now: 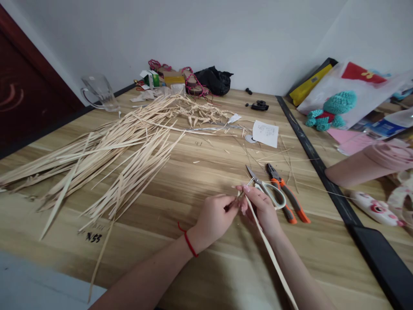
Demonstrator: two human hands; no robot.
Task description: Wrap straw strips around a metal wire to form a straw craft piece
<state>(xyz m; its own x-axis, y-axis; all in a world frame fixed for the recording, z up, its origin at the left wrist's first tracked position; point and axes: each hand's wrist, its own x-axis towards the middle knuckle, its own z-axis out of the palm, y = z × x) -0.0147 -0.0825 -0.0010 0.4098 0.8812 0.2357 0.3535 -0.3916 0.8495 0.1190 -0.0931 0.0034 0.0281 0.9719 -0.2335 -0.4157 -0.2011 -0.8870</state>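
Evidently mid-work: left hand (213, 219) and right hand (263, 211) clamped on one pale strip (273, 258) towards the tabletop (196, 181)'s near edge, seemingly unfinished; twisted pieces (200, 113) towards the far edge look done; loose strips (129, 131) towards the left edge apparently remain.

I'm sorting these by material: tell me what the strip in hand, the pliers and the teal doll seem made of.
Strip: matte plant fibre or thin wood, perhaps; pale and flat. Pliers: dull dark head, likely metal; orange-grey handles, probably plastic or rubber. Doll: likely matte yarn, from its knobbly stitches.
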